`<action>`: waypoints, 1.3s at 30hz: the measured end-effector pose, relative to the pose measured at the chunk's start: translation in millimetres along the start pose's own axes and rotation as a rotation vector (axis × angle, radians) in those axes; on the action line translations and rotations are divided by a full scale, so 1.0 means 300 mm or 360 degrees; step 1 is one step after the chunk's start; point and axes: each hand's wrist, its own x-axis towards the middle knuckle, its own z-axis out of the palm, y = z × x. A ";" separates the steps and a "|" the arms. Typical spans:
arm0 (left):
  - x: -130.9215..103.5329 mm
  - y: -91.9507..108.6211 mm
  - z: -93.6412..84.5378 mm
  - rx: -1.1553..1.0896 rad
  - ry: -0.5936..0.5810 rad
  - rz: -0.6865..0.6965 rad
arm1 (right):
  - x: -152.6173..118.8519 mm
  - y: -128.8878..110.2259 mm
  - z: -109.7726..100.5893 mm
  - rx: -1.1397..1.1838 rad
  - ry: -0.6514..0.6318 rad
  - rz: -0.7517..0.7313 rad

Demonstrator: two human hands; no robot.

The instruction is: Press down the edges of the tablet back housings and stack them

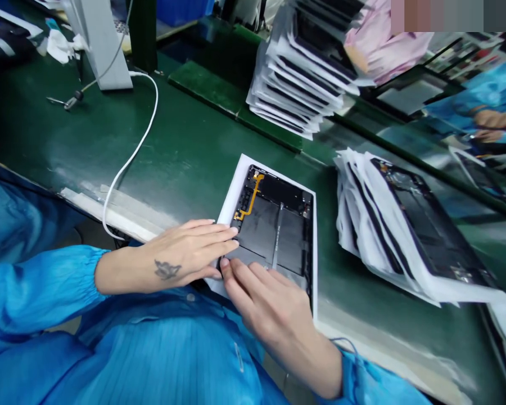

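An opened tablet (261, 230) with dark battery panels and an orange flex cable (253, 197) lies on a white sheet (235, 194) at the table's front edge. My left hand (181, 253) rests flat at the tablet's left edge, its fingers stretched out over the rim. At the near left corner, my right hand (265, 298) has its fingers bent and pressed together against the tablet. Whatever those fingertips may hold is too small to make out.
A tall stack of tablets and white sheets (295, 84) stands behind; another stack (383, 236) leans at the right. A white cable (145, 135) curves across the green table (185, 152) at left. People in blue and pink sit nearby.
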 end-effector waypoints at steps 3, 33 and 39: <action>-0.006 -0.004 -0.001 0.0046 -0.0029 0.0018 | 0.006 0.027 0.001 0.0082 -0.0063 -0.0051; -0.057 0.054 0.053 0.0521 0.0355 0.0258 | -0.174 -0.132 0.127 0.0633 0.0859 0.0528; -0.051 0.065 0.059 0.0521 0.0369 0.0236 | -0.192 -0.128 0.092 0.0586 0.0859 0.0656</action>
